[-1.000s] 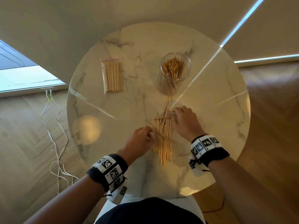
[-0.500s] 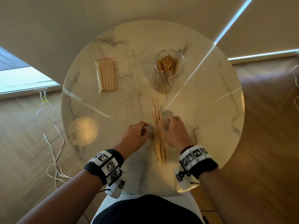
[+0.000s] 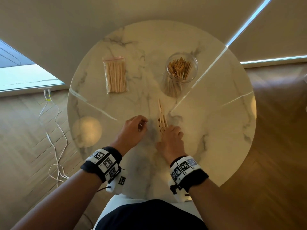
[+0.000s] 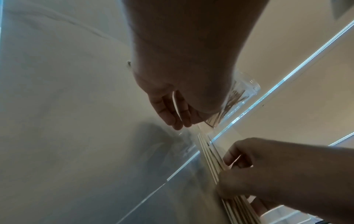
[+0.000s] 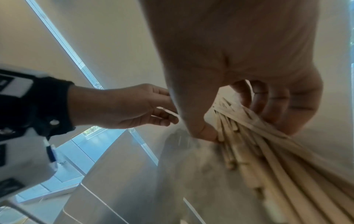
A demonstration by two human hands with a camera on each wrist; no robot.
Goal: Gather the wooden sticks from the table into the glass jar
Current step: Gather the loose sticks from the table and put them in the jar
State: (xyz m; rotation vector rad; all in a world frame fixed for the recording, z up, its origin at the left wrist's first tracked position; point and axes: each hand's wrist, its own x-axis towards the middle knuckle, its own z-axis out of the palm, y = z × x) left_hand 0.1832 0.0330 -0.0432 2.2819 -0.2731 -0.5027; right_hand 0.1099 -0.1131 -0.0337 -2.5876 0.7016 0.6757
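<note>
- Your right hand (image 3: 171, 138) grips the sticks (image 3: 162, 120) mid-counter, near the front edge.
- Left hand (image 3: 132, 130): loosely curled, pinching one stick.
- Sticks look light, stiff and slippery; squeeze mid-bundle.
- Jar (image 3: 181, 72) stands toward the back edge.

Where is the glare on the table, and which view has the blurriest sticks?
Head view: bright streaks of window light cross the marble table, one running past the glass jar, plus a round warm spot at its left. Right wrist view: the bundle of wooden sticks smears most, gripped in the right hand.
</note>
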